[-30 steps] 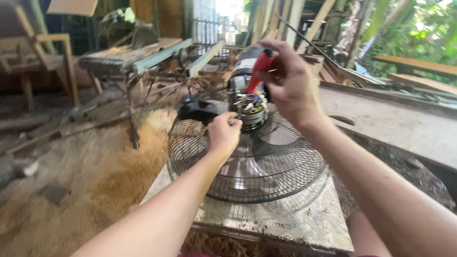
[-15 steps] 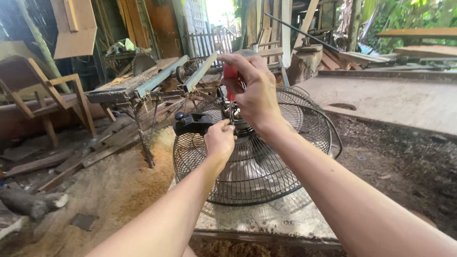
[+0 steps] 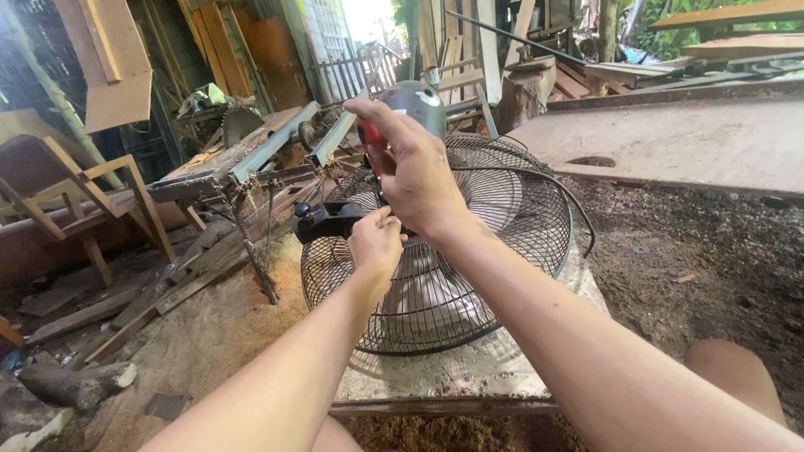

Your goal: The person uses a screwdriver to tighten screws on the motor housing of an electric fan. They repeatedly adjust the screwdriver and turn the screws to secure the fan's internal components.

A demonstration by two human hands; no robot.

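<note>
A large fan with a dark wire cage (image 3: 469, 276) lies flat on a worn board (image 3: 452, 381), its grey motor housing (image 3: 419, 100) at the far side. My right hand (image 3: 410, 163) is closed on a red-handled tool (image 3: 371, 136) held upright above the fan's middle. Just below it, my left hand (image 3: 374, 243) has its fingers pinched together at the cage beside a black bracket (image 3: 331, 219); what the fingers hold is hidden.
A wooden chair frame (image 3: 92, 197) stands at the left. A bench with metal rails (image 3: 251, 159) is behind the fan. Planks, sawdust and a log (image 3: 75, 381) cover the ground at left. A large flat slab (image 3: 687, 142) lies at right.
The view has shifted, so the fan now sits further right and lower. My right hand with the red tool has stayed above the hub, and my left hand remains at the cage.
</note>
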